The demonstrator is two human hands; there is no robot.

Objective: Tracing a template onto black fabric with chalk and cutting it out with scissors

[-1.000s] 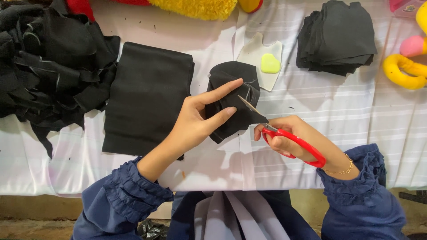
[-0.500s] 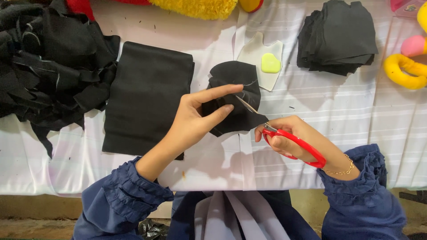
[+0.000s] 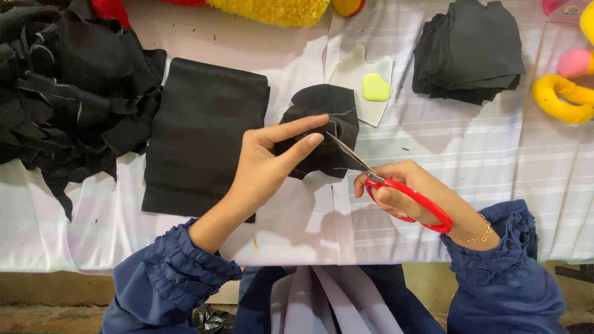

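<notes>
My left hand (image 3: 269,162) pinches a small piece of black fabric (image 3: 325,117) between thumb and fingers, holding it just above the white striped table cover (image 3: 470,154). My right hand (image 3: 405,192) grips red-handled scissors (image 3: 416,199); their metal blades point up-left into the fabric's right edge. Both arms wear blue ruffled sleeves.
A folded black cloth (image 3: 201,133) lies left of my hands, with a heap of black scraps (image 3: 62,80) at far left. A white cut-out pattern (image 3: 362,77) with a light green heart-shaped chalk (image 3: 375,88) lies behind. A stack of cut black pieces (image 3: 470,49) and yellow and pink soft toys (image 3: 566,93) sit at right.
The fabric piece has turned slightly in my left hand, whose fingers have shifted along it. The scissor blades sit a little further into the cloth's edge.
</notes>
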